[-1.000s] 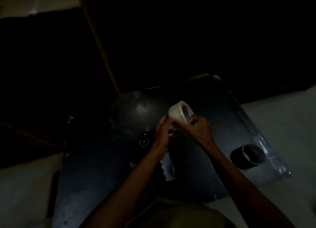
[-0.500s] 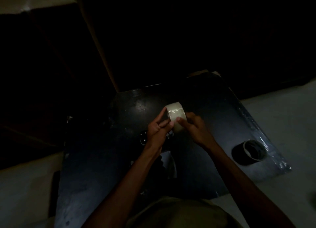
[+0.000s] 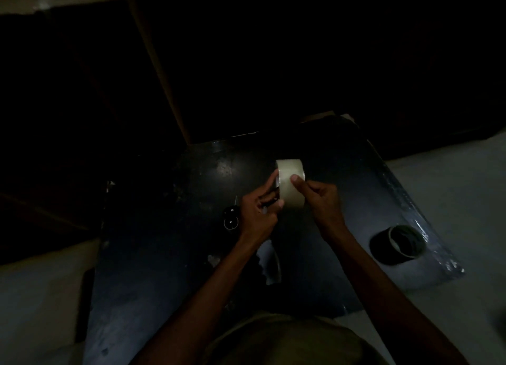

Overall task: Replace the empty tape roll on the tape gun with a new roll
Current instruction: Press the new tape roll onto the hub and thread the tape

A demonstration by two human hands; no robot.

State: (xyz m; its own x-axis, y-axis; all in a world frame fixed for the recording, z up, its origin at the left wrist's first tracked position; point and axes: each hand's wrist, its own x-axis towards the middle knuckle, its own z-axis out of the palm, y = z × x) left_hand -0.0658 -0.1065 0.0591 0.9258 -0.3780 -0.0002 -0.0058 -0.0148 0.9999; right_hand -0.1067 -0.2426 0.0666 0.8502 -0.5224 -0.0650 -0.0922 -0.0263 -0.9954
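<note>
The scene is very dark. A pale clear tape roll (image 3: 290, 182) is held upright above a dark board (image 3: 153, 255), its outer face turned toward me. My left hand (image 3: 257, 214) grips its left side, fingers reaching along the rim. My right hand (image 3: 319, 200) holds the right side with the thumb pressed on the roll's outer face. Just left of my left hand lies the dark tape gun (image 3: 230, 219), seen only as small round parts; the rest is hidden in shadow. A second, dark-looking roll (image 3: 398, 244) lies on the board at the right.
A pale jagged scrap (image 3: 269, 266) lies on the board under my forearms. A tall dark box edge (image 3: 161, 71) rises behind the board. Light floor (image 3: 451, 178) lies to the right and lower left.
The roll has been turned from showing its open core to showing its outer face. My right thumb has come up onto that face, and both hands have shifted slightly.
</note>
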